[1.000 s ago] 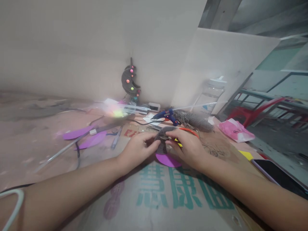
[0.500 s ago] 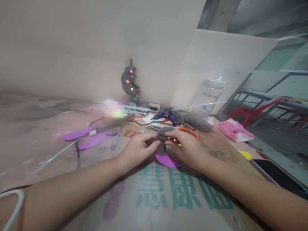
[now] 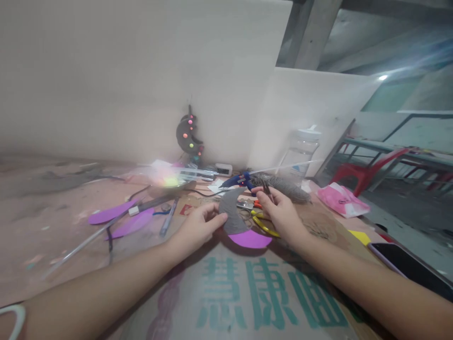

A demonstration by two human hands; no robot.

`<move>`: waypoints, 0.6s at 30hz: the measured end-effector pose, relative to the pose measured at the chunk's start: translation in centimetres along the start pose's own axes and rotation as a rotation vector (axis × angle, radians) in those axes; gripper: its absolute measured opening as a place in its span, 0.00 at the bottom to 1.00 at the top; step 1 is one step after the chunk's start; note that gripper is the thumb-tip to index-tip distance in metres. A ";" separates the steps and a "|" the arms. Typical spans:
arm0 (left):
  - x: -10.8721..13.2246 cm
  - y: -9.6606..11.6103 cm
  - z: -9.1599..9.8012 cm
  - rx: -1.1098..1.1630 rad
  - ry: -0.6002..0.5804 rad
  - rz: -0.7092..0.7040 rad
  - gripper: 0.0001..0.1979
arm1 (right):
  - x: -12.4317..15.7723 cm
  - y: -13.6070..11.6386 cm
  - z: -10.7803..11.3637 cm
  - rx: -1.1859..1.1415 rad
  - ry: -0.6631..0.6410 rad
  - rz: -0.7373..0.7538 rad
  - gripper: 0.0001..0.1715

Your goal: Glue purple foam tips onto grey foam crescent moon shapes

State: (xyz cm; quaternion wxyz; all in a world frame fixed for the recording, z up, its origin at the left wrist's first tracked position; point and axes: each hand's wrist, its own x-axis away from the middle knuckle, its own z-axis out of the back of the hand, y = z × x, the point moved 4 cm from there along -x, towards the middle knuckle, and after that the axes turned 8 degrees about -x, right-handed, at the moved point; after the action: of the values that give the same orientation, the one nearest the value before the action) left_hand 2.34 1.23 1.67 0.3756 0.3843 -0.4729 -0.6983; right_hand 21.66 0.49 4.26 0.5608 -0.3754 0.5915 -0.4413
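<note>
My left hand (image 3: 203, 222) pinches the left edge of a grey crescent-moon piece (image 3: 231, 215) between thumb and fingers. Beneath the crescent's lower end lies a purple paper piece (image 3: 250, 239) with a rounded edge. My right hand (image 3: 281, 210) is raised just right of the crescent, apart from it. Its thumb and fingers close on a small dark piece (image 3: 268, 190), too blurred to name exactly. Below that hand, yellow-handled scissors (image 3: 264, 225) and an orange-handled tool (image 3: 256, 204) lie on the table, partly covered.
A blue glue gun (image 3: 240, 180) and grey yarn (image 3: 283, 186) lie behind my hands. A decorated dark crescent (image 3: 189, 136) hangs against the wall. Purple paper petals (image 3: 130, 224) lie left. A water bottle (image 3: 300, 151), pink packet (image 3: 342, 196) and phone (image 3: 410, 267) are right.
My right hand has lifted away from the crescent, up and to the right, with the small dark piece. More of the crescent and the yellow-handled scissors now show. The view has tilted up slightly.
</note>
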 end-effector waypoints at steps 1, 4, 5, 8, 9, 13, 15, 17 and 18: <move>0.1 0.0 -0.3 0.012 -0.037 0.009 0.10 | 0.1 0.1 -0.3 -0.051 -0.004 -0.030 0.22; 0.5 -0.1 -0.9 0.003 -0.144 0.028 0.10 | 0.7 -0.1 -0.8 -0.106 -0.019 -0.049 0.21; 0.6 -0.2 -1.1 -0.017 -0.174 0.033 0.10 | 0.8 -0.2 -1.0 -0.103 -0.029 -0.051 0.20; 0.7 -0.5 -1.2 -0.081 -0.232 0.030 0.13 | 1.2 -0.3 -1.3 -0.062 -0.058 -0.061 0.19; 0.7 -0.6 -1.1 -0.095 -0.235 0.016 0.14 | 1.3 -0.3 -1.4 -0.042 -0.063 -0.066 0.19; 0.6 -0.3 -0.8 -0.128 -0.170 -0.031 0.16 | 1.7 -0.3 -1.8 0.020 -0.103 -0.052 0.19; 0.6 -0.1 -0.7 -0.139 -0.124 -0.026 0.15 | 1.7 -0.1 -1.9 0.016 -0.130 -0.030 0.20; 0.6 0.0 -0.5 -0.137 -0.086 -0.031 0.14 | 1.6 0.3 -1.7 -0.015 -0.144 -0.021 0.21; 0.6 0.0 -0.5 -0.132 -0.076 -0.035 0.14 | 1.5 0.5 -1.5 -0.032 -0.146 -0.022 0.22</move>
State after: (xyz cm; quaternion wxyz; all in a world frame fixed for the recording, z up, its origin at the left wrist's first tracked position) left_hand 2.51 0.50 1.42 0.3695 0.3400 -0.4328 -0.7487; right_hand 20.02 -0.57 3.27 0.5915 -0.4219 0.5519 -0.4093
